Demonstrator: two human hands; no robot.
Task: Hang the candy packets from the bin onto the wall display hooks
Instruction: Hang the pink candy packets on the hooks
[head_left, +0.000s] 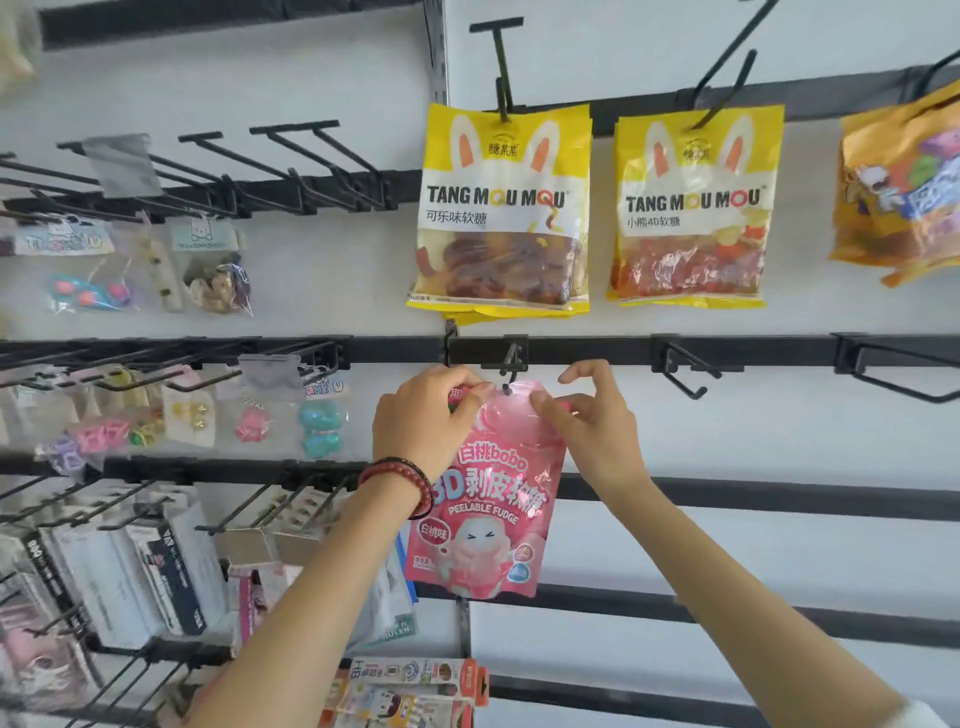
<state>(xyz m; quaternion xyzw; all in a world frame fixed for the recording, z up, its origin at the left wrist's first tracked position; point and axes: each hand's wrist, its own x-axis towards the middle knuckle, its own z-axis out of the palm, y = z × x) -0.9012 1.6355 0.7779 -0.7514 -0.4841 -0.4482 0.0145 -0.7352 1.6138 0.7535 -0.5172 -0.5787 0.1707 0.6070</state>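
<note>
pink candy packet (483, 499) hanging at the hook (511, 370) tip | left hand (426, 415) and right hand (592, 415) pinching its top corners | likely light, floppy, slippery film; stiffer top seam looking best

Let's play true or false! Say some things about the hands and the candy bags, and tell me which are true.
1. The left hand and right hand both pinch the pink packet by its top. True.
2. Blue packets hang above it. False: two yellow packets hang there.
3. The left wrist wears a red bead bracelet. True.
4. The next hook to the right holds a packet. False: it is bare.
</note>
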